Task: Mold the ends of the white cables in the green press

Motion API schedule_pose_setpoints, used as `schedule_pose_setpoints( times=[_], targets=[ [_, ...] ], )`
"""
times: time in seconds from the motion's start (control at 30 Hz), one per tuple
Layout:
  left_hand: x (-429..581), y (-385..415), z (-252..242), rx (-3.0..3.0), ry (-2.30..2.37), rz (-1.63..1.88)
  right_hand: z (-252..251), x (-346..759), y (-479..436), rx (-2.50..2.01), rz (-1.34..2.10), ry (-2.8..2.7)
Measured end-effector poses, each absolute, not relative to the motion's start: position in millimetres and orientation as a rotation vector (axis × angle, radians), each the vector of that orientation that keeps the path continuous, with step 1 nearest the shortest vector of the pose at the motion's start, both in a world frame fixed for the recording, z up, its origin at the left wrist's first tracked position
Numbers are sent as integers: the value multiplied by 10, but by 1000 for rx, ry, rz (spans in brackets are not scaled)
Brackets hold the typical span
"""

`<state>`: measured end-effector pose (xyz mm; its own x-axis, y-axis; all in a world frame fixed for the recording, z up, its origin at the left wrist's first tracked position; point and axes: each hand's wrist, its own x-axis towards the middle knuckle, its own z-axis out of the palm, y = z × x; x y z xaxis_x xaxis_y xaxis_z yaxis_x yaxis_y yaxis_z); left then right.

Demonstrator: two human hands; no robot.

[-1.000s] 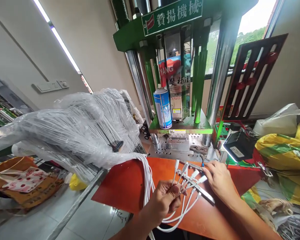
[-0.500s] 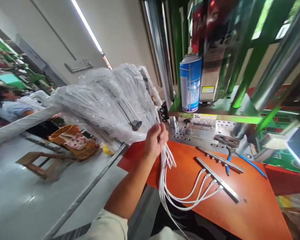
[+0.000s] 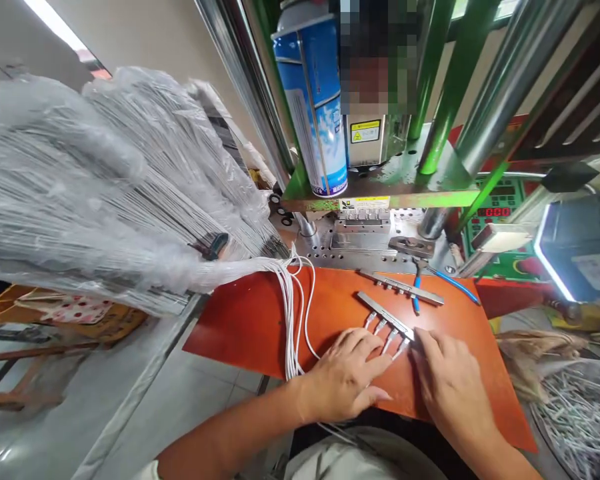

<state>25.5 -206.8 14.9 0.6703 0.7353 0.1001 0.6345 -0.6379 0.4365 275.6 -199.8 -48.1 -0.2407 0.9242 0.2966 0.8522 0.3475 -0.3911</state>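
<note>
Left grip (image 3: pixel 343 377) spread flat, pinching nothing; right grip (image 3: pixel 450 373) with fingertips against the end of a metal bar (image 3: pixel 386 315), any pinch unclear. Four white cables (image 3: pixel 293 333) sit seated in this bar on the orange tabletop (image 3: pixel 240 327). A second bar (image 3: pixel 403 288) beyond shows no cables; a plastic-wrapped cable bundle (image 3: pixel 130 180) lies uncut at left.

Nothing legible in words. Well beyond the left hand (image 3: pixel 344 378): blue spray can (image 3: pixel 313 107), print too small to read. Past the right hand (image 3: pixel 450 380): yellow warning label (image 3: pixel 365 131) with black triangle on the press body; yellow-white sticker (image 3: pixel 365 203) on the green plate, tiny print unreadable. Further right of the grip, red LED digits (image 3: pixel 493 212) on green control panel (image 3: pixel 500 250), values unclear. Black box (image 3: pixel 580 250), white label (image 3: pixel 597 271) blurred.
</note>
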Motion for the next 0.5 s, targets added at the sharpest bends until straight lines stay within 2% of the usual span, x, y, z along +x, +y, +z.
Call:
schedule_pose_setpoints(
  times=[0.2,0.3,0.5],
  targets=[
    [260,-1997,68,2735,1056,313,-361,2688,-1675,-1387,460,-2016],
    [147,-1932,84,2800,977,361,-179,2793,-1304,-1293,455,-1965],
    [63,-831,273,2792,1110,559,139,2347,196,-1176,318,-1863]
  ],
)
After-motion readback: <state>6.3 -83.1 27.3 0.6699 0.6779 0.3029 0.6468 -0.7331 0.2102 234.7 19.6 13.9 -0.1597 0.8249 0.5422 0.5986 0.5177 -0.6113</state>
